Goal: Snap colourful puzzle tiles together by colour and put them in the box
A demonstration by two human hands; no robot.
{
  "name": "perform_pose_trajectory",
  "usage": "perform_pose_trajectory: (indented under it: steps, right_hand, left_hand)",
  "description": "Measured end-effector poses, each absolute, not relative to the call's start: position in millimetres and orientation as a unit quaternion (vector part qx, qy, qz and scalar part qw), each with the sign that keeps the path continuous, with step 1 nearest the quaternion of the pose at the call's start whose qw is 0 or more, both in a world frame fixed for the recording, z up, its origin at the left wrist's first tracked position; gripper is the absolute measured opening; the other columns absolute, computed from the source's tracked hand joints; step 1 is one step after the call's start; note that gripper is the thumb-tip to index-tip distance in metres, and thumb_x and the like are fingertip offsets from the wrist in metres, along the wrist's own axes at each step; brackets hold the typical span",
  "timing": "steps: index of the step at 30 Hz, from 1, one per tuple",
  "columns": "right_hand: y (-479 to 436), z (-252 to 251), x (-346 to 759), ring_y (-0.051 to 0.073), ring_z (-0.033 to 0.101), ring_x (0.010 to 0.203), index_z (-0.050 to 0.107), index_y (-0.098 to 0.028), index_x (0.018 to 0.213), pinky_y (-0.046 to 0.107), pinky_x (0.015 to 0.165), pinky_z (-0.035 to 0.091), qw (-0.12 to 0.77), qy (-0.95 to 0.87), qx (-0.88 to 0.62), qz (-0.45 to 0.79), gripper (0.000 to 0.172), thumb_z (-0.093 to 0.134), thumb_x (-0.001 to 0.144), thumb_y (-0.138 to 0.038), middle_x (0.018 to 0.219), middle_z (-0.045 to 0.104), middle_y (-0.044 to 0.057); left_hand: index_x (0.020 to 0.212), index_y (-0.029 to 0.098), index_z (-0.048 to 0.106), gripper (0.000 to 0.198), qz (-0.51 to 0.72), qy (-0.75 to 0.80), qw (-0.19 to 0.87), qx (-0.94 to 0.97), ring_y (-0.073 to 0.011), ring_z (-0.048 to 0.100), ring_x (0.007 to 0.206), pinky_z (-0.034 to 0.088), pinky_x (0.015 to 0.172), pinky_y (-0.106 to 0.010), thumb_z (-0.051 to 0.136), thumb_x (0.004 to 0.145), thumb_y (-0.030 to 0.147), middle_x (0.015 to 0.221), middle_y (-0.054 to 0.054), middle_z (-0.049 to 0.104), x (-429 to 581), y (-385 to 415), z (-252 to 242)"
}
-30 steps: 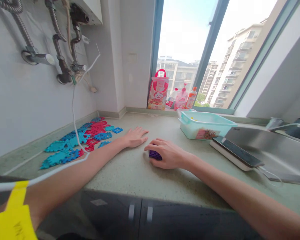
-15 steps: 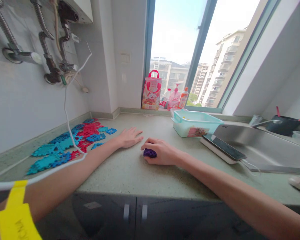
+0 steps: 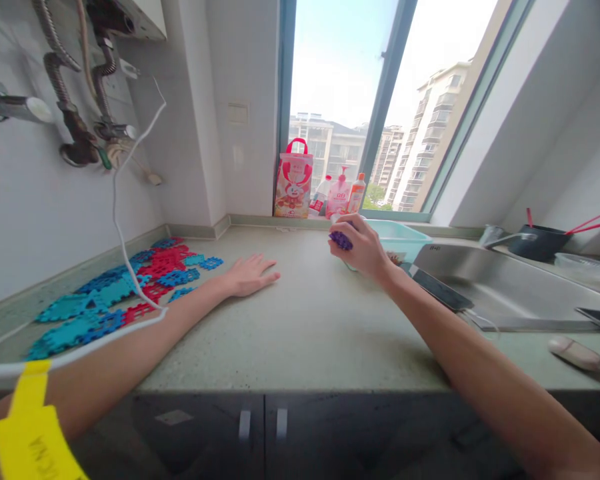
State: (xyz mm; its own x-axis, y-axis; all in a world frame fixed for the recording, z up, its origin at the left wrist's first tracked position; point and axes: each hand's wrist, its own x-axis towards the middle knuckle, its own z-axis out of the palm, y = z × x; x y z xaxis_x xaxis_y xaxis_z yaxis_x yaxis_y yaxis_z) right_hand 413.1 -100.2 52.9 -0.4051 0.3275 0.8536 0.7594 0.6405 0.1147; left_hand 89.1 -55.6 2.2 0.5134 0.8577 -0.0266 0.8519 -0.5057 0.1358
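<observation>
Purple interlocking plastic pieces (image 3: 341, 240) are bunched in my right hand (image 3: 363, 247), its fingers wrapped round them, raised in front of the mint-green plastic basin (image 3: 405, 233). My forearm and hand hide part of that basin. On the counter (image 3: 280, 333) my left hand (image 3: 250, 275) lies flat with its fingers spread, holding nothing. To its left are many flat notched pieces: red pieces (image 3: 165, 263), blue pieces (image 3: 180, 277) and teal pieces (image 3: 65, 330), some overlapping.
A white cable (image 3: 117, 220) crosses above the pieces. Right of the basin a phone (image 3: 443, 290) lies by the steel sink (image 3: 510, 273). A computer mouse (image 3: 575, 353) rests near the front edge. A pink bag (image 3: 294, 187) and several bottles stand on the windowsill.
My right hand has lifted the purple pieces off the counter and carried them right and away from me, to the basin. The left hand stays flat. The whole view has shifted slightly.
</observation>
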Motion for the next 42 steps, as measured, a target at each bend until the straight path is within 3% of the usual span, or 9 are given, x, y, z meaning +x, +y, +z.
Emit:
perform_pose_trajectory:
  steps: [4,7,17,29,42]
  right_hand:
    - [-84,66,469,0.030,0.060,0.115,0.067,-0.024,0.114,0.046,0.102,0.052,0.460,-0.650,-0.530,-0.292,0.023,0.058,0.095,-0.034,0.121,0.060,0.013]
    - [-78,63,492,0.031,0.058,0.116,0.066,-0.023,0.115,0.047,0.103,0.050,0.457,-0.594,-0.588,-0.306,0.027,0.055,0.095,-0.036,0.123,0.058,0.014]
    - [-62,51,520,0.031,0.061,0.101,0.071,-0.019,0.112,0.043,0.092,0.052,0.426,-0.569,-0.654,-0.258,0.033,0.056,0.090,-0.039,0.110,0.062,0.014]
    - [-75,64,512,0.030,0.067,0.094,0.079,-0.028,0.110,0.036,0.076,0.047,0.272,-0.592,-0.742,-0.156,0.041,0.054,0.088,-0.053,0.109,0.076,0.010]
    - [-78,64,507,0.032,0.070,0.095,0.080,-0.030,0.117,0.038,0.079,0.049,0.267,-0.589,-0.745,-0.162,0.048,0.053,0.090,-0.058,0.107,0.079,0.011]
  left_hand:
    - [0.167,0.027,0.033,0.087,0.019,0.494,0.065,0.867,-0.0343,0.014,0.163,0.014,0.127,-0.063,0.021,0.098,0.079,0.175,-0.016,0.022,89,-59,5]
    - [0.166,0.027,0.034,0.087,0.025,0.491,0.058,0.869,-0.0355,0.016,0.162,0.015,0.127,-0.062,0.021,0.098,0.079,0.174,-0.015,0.023,89,-58,4]
    - [0.166,0.029,0.036,0.090,0.030,0.490,0.050,0.870,-0.0375,0.020,0.161,0.018,0.126,-0.062,0.027,0.095,0.083,0.174,-0.014,0.025,88,-51,-4]
    - [0.166,0.028,0.035,0.092,0.026,0.493,0.045,0.869,-0.0364,0.019,0.162,0.017,0.127,-0.059,0.026,0.094,0.085,0.174,-0.016,0.024,88,-49,-4]
    - [0.166,0.028,0.036,0.092,0.028,0.494,0.046,0.868,-0.0366,0.018,0.162,0.016,0.127,-0.060,0.026,0.094,0.085,0.174,-0.016,0.024,87,-49,-4]
